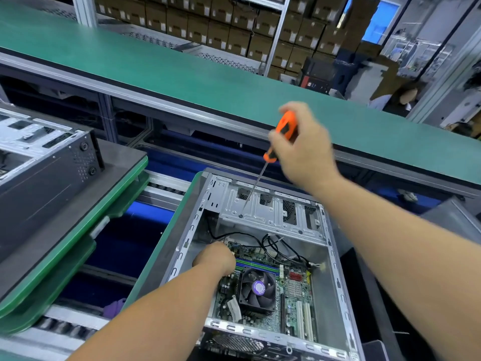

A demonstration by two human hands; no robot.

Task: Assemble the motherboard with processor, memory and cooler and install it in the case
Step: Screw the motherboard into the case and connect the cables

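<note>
**Screwdriver poised over the drive cage, board already seated in the case**

Green matting covers the long bench (182,74) across the back, with stacked cartons behind it, and that band lies bare, the nearest free place to put a tool down. At far left a second chassis (39,157) sits on stacked green trays (65,243), well apart from the work and out of the arms' way.

Moving right, the left hand (214,257) reaches down into the open case (335,269) at the motherboard (294,303) top-left corner, beside the memory sticks (257,267). Its fingers are hidden under the knuckles, so I cannot tell whether it pinches something or just steadies the board; steadying seems likely. The cooler (257,287) with its fan is mounted mid-board, so the assembly looks done and fixing the board down appears to be the step in hand.

Loose black cables (270,243) lie above the board's top edge, near the cage, and could snag a descending tool.

Further right, the right hand (303,144) grips the orange handle of the screwdriver (282,131), fingers curled round it. The shaft slants down-left, its tip at a screw (240,216) on the drive cage (270,212). Case walls hem the board closely, so entry is from above.
</note>
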